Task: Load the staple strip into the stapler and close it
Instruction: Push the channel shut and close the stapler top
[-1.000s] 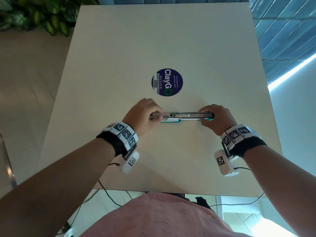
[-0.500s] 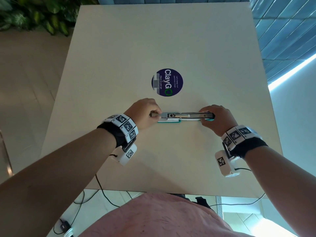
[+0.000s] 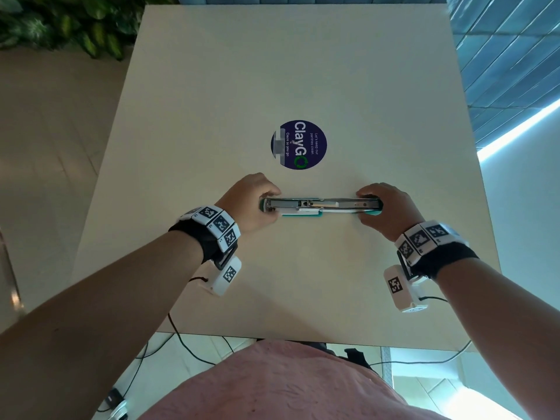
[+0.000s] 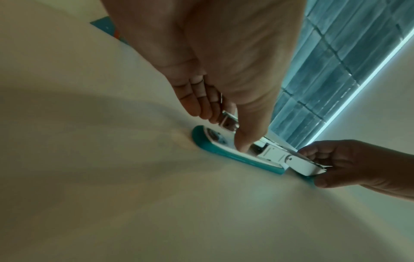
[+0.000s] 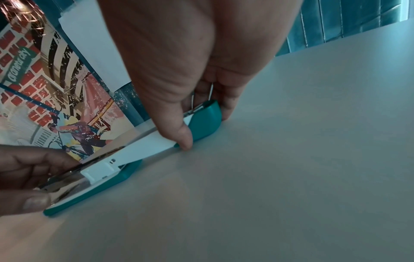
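Here both hands grip the opened stapler (image 3: 321,206) flat on the desk (image 3: 303,283): left hand (image 3: 251,204) fingers pinch its left end, right hand (image 3: 386,209) fingers curl round the right end. Left hand has shifted slightly left since earlier. Round sticker (image 3: 298,144) beyond.

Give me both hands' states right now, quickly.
Left hand: fingers curled, pinching the left end of the opened stapler.
Right hand: fingers curled, gripping the stapler's right end against the table.
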`<state>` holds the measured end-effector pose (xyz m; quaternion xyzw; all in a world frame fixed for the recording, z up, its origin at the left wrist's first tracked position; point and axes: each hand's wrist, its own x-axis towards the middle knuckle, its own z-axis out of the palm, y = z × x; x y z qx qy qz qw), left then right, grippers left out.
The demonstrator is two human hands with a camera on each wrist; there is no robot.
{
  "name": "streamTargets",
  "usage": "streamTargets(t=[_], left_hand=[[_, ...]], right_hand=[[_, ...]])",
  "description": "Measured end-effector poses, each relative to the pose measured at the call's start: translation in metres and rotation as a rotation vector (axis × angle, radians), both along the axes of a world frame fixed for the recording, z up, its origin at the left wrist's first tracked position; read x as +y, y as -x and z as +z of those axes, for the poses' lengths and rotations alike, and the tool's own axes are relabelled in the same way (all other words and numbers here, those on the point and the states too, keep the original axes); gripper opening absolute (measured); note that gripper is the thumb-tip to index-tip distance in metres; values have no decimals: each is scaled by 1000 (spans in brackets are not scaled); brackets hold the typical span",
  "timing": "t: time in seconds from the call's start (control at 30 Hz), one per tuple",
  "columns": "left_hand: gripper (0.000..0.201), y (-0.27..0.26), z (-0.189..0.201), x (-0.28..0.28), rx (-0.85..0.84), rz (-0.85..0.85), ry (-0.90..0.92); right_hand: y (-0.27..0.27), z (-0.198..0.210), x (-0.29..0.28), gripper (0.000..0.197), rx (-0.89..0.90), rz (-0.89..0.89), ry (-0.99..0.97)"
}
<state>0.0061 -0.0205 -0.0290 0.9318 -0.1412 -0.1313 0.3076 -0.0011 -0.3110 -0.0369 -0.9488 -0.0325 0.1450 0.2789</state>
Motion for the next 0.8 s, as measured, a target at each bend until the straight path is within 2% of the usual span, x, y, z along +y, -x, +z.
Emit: streamTargets(t=[0.1, 0.3, 0.5, 0.6, 0.7, 0.8], left_hand=[[34, 6, -9, 10, 32, 56, -13], [33, 8, -19, 17, 54, 119, 99], [33, 5, -21, 18, 45, 96, 100], [33, 6, -22, 17, 37, 104, 112], [32, 7, -20, 16, 40, 100, 115], [30, 7, -18, 16, 50, 90, 112]], right_hand=[[1, -1, -1, 39, -6, -15, 4], [2, -2, 2, 28, -5, -17, 21], [2, 34, 1, 29, -93, 7, -127], [-2, 55, 17, 26, -73, 69, -230], [-6, 57, 47, 28, -36, 125, -298], [-5, 48, 78, 30, -2, 222, -234]])
